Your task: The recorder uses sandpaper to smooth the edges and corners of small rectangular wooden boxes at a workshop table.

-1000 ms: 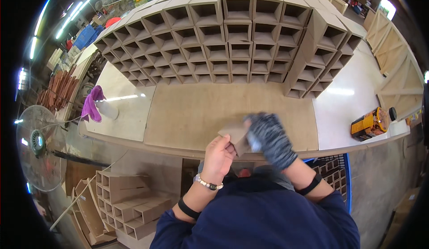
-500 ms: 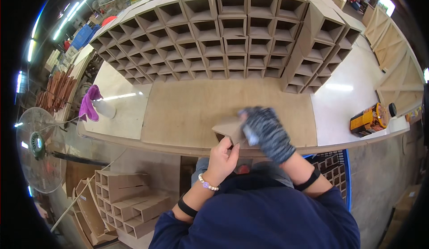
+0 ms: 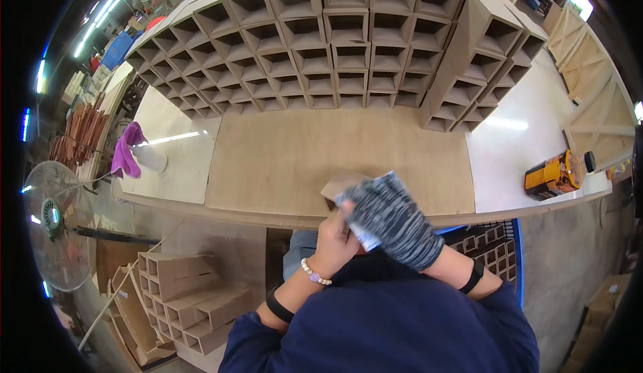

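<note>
In the head view, the left hand (image 3: 338,236) is curling its bare fingers around the near lower side of a small brown open-ended box (image 3: 340,187), which is sitting at the near edge of the brown board (image 3: 281,165) on the workbench (image 3: 516,165). The right hand (image 3: 388,219), wearing a grey-and-black knit glove, is pressing down over the same box from the right, its fingers closing together on a pale sheet (image 3: 375,236) that is peeking out under the palm and past the fingertips. Most of the box is lying hidden beneath the glove, so only its left corner is showing; whether the sheet is paper or cloth is hard to tell. Both forearms are entering from below, partly covered by the dark blue top. Behind, a wall of stacked square wooden cells (image 3: 335,45) is standing, and a yellow-and-black tool (image 3: 554,174) is lying well apart at right.
</note>
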